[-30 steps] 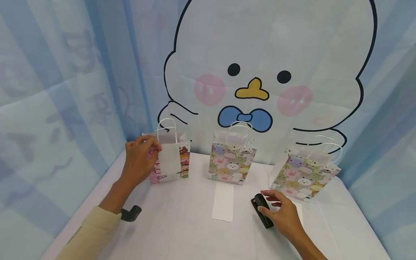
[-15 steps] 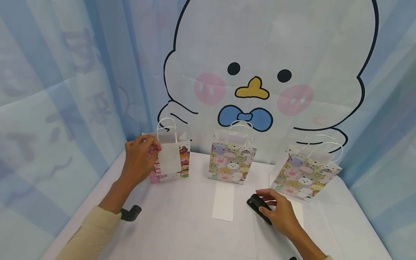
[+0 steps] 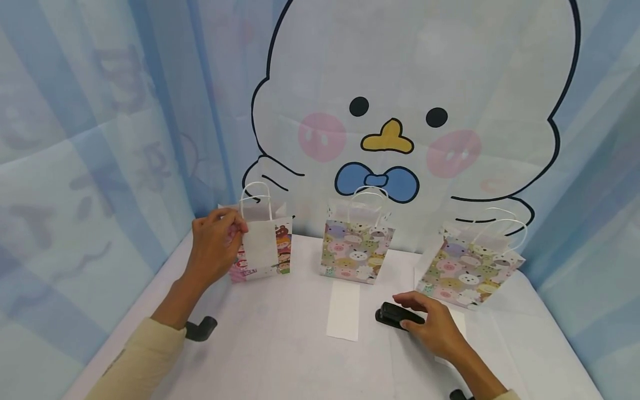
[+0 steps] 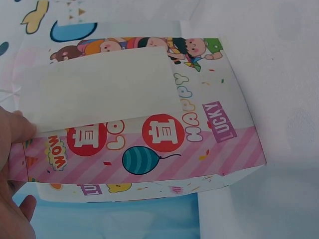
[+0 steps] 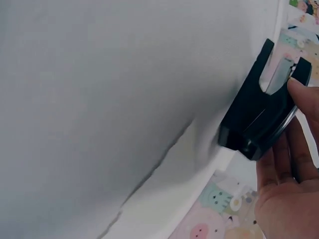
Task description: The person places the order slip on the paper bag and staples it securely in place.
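My left hand [image 3: 215, 244] grips the upper left edge of a paper gift bag [image 3: 284, 247] printed with cartoon children, which stands at the back left. A white paper strip [image 3: 261, 244] lies flat against the bag's front, below its white handles. In the left wrist view, my thumb rests at the end of the strip [image 4: 99, 89]. My right hand [image 3: 437, 330] holds a black stapler [image 3: 392, 314] between thumb and fingers, its front end pointing left. From the right wrist, the stapler [image 5: 259, 109] shows close up, held over the white tabletop.
Two gift bags with an animal print stand along the back, one in the middle [image 3: 357, 250] and one tilted at the right [image 3: 470, 272]. A white paper strip [image 3: 343, 311] lies before the middle bag. Another strip [image 3: 458, 322] is partly hidden behind my right hand.
My right hand has taken hold of the stapler, lifted it and swung its front end left, from a steep slant to nearly level across the view. The left hand and its bag have stayed put.
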A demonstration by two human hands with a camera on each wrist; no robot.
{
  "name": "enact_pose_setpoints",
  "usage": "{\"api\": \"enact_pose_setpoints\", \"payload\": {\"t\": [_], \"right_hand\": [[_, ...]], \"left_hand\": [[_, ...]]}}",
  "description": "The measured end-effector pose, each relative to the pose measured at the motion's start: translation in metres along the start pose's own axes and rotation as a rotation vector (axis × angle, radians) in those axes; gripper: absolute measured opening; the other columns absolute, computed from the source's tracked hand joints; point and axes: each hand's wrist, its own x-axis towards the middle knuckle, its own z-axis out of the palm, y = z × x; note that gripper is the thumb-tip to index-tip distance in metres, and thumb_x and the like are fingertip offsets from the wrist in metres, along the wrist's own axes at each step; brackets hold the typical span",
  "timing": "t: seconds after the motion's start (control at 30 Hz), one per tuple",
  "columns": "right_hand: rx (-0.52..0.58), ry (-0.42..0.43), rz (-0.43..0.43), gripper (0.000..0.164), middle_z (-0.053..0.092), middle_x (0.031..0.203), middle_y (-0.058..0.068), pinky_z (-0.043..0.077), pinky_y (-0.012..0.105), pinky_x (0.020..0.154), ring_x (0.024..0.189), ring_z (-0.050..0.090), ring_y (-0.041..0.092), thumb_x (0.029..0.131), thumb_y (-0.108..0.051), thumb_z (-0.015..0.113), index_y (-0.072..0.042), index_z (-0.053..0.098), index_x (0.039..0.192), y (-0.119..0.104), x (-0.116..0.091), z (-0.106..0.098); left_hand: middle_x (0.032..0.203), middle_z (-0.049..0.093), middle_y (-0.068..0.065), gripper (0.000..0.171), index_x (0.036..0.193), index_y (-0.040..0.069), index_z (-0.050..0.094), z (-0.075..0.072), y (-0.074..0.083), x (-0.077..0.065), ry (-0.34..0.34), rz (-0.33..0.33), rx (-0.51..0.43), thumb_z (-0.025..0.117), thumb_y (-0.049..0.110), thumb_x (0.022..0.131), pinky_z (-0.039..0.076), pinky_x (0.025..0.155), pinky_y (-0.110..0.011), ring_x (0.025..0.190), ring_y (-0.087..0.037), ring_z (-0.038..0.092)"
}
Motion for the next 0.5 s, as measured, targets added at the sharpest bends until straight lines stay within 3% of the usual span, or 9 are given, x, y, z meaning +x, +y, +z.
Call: {"api": "enact_pose_setpoints", "payload": {"t": [0.17,0.3,0.5], "right_hand": [[-0.047,0.014,-0.005,0.049,0.077,0.127,0.001,0.055,0.052,0.105,0.12,0.072,0.027,0.085,0.0,0.085,-0.021,0.073,0.127,0.0068,-0.0015,-0.0037],[-0.07,0.022,-0.021,0.047,0.077,0.126,0.0,0.052,0.056,0.109,0.126,0.069,0.031,0.084,0.004,0.084,-0.022,0.076,0.123,0.0075,0.0002,-0.0048],[-0.122,0.084,-0.09,0.049,0.077,0.121,-0.002,0.051,0.059,0.11,0.128,0.068,0.035,0.079,0.011,0.085,-0.025,0.079,0.113,0.0076,0.0036,-0.0012]], "left_hand": [[0.12,0.075,-0.021,0.012,0.093,0.006,0.066,-0.0013,0.0012,0.0007,0.008,0.013,0.008,0.07,-0.005,0.094,0.031,0.099,-0.064,0.129,-0.042,0.058],[0.121,0.075,-0.022,0.012,0.093,0.006,0.066,-0.0019,0.0019,0.0004,0.004,0.005,0.013,0.07,-0.005,0.094,0.031,0.1,-0.065,0.129,-0.042,0.057],[0.122,0.075,-0.022,0.012,0.093,0.007,0.066,-0.0013,0.0023,-0.0006,-0.003,-0.005,0.007,0.07,-0.005,0.094,0.031,0.1,-0.065,0.129,-0.043,0.057]]}}
